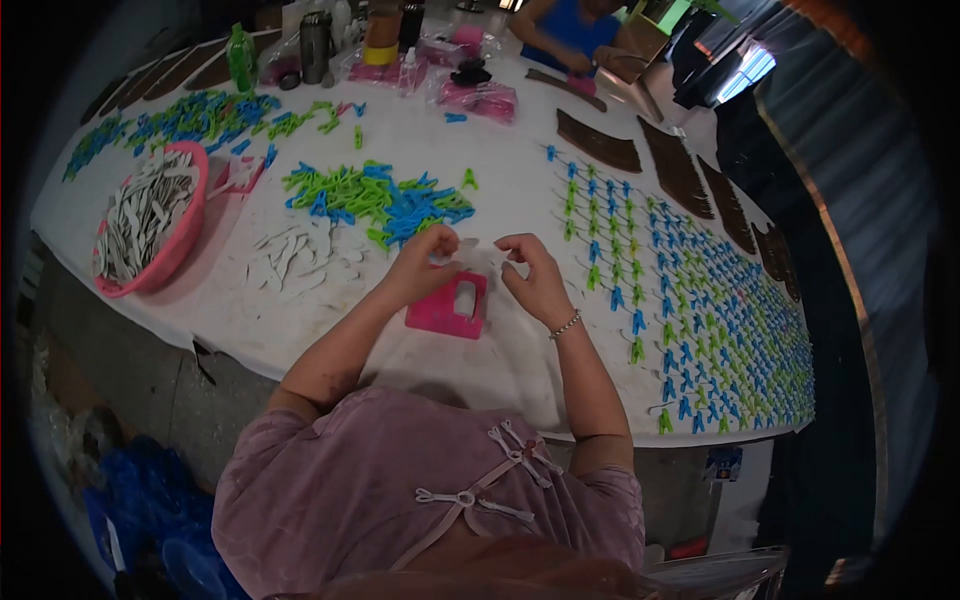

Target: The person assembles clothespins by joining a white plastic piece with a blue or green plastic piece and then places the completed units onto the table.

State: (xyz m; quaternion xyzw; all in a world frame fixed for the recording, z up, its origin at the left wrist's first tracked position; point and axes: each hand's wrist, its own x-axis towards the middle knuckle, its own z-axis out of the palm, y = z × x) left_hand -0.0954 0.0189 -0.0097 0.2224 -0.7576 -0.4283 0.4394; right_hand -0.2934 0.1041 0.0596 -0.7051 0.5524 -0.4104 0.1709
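Note:
My left hand (428, 262) is closed, with a small pale strip (468, 243) at its fingertips; its exact kind is too small to make out. My right hand (536, 280) is close by on the right, fingers curled and thumb apart from the index finger, with nothing visible between them. Below and between both hands lies a pink plastic holder (430, 315) with a whitish piece (465, 300) in its opening. Just beyond my left hand is a heap of green and blue clothespins (375, 200). Loose white strips (295, 260) are scattered to its left.
A pink basin (185, 235) full of white strips stands at left. Rows of clothespins (700, 330) cover the table's right side, beside dark brown curved pieces (675, 170). More clothespins (205, 118), a green bottle (241, 58) and a thermos (315, 48) are farther back. Another person (565, 35) sits opposite.

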